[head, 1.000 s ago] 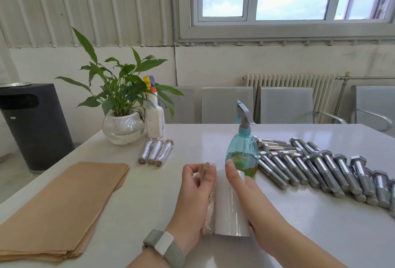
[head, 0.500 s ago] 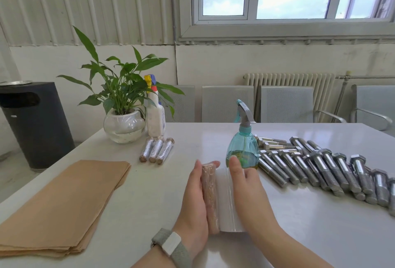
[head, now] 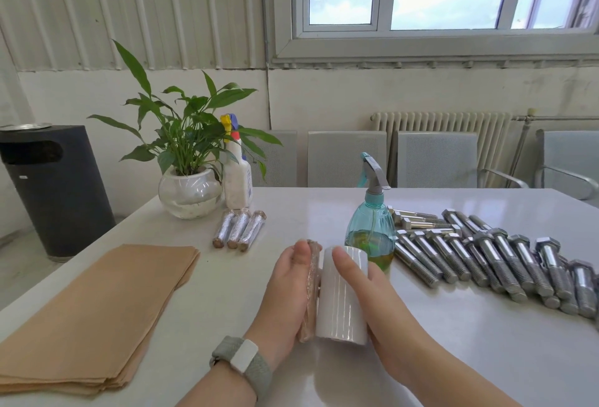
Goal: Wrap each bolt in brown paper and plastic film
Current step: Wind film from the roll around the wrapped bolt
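My left hand (head: 285, 293) grips a bolt wrapped in brown paper (head: 310, 290), with film over it, lying lengthwise on the white table (head: 227, 280). Right beside it stands the white roll of plastic film (head: 342, 306), touching the bolt, and my right hand (head: 366, 296) rests on the roll from the right, index finger along its top. Three wrapped bolts (head: 239, 230) lie side by side farther back. Several bare steel bolts (head: 492, 260) are lined up on the right. A stack of brown paper sheets (head: 94, 316) lies at the left.
A teal spray bottle (head: 371, 228) stands just behind the roll. A potted plant in a glass bowl (head: 189, 191) and a white spray bottle (head: 238, 176) stand at the back left. A black bin (head: 55, 189) is beyond the table's left edge; grey chairs (head: 346, 158) line the far side.
The film roll has turned back close against the bolt, closing the stretch of film seen half a second ago. My left thumb now lies along the bolt's far end.
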